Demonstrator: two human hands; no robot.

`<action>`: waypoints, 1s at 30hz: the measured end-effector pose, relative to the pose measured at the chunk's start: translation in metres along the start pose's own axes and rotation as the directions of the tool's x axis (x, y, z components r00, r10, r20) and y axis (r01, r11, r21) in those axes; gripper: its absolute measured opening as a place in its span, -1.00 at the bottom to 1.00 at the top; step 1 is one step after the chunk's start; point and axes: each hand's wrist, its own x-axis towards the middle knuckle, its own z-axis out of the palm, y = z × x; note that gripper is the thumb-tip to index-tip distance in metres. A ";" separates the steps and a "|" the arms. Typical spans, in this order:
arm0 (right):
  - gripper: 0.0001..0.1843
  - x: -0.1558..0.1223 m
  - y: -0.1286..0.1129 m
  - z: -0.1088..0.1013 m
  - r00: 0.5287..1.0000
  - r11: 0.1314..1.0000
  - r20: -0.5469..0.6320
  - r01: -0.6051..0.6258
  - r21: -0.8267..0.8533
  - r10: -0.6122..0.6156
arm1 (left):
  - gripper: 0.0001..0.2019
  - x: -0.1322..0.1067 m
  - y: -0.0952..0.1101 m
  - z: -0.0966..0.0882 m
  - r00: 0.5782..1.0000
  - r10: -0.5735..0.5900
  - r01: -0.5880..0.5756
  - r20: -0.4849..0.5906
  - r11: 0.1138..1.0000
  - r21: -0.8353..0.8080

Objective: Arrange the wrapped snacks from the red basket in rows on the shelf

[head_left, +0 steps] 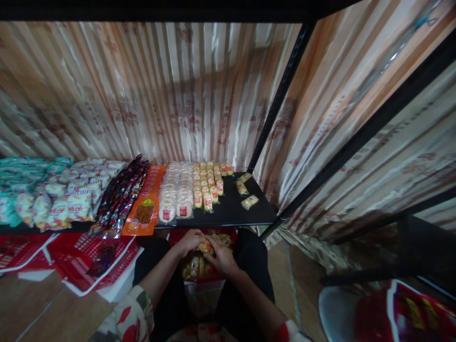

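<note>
Just under the shelf's front edge, my left hand (191, 241) and my right hand (222, 259) come together over my lap. Between them they grip a small yellow-wrapped snack packet (205, 246), with the fingers of both hands closed on it. Beneath, several similar yellow packets (197, 269) fill a red basket (204, 275) between my knees. On the black shelf (231, 214) in front, small yellow packets (207, 202) stand in rows. Three loose packets, one of them a pale packet (250, 202), lie at the right end.
Left along the shelf are clear packs of round white crackers (166, 209), an orange bag (144, 209), dark shiny packets (121, 194), white packets (74, 206) and green ones (24, 171). Red baskets (89, 261) sit below. A metal post (281, 95) rises behind the right corner.
</note>
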 end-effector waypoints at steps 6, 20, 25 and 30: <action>-0.45 -0.004 -0.002 -0.006 0.993 0.999 -0.119 -0.024 -0.038 0.020 | -0.88 -0.006 0.021 0.006 0.999 0.039 -0.038 0.016 0.999 -0.020; -0.54 0.017 0.008 -0.027 0.870 0.989 -0.478 -0.149 -0.022 0.120 | -0.80 -0.004 0.052 0.035 0.954 0.238 -0.273 -0.180 0.940 -0.203; -0.53 0.023 0.010 -0.028 0.849 0.989 -0.513 -0.144 0.009 0.128 | -0.89 0.014 0.054 0.044 0.937 0.245 -0.265 -0.247 0.963 -0.051; -0.50 0.027 0.015 -0.032 0.851 0.985 -0.497 -0.156 0.068 0.169 | -0.87 0.025 0.062 0.049 0.910 0.282 -0.275 -0.305 0.959 0.069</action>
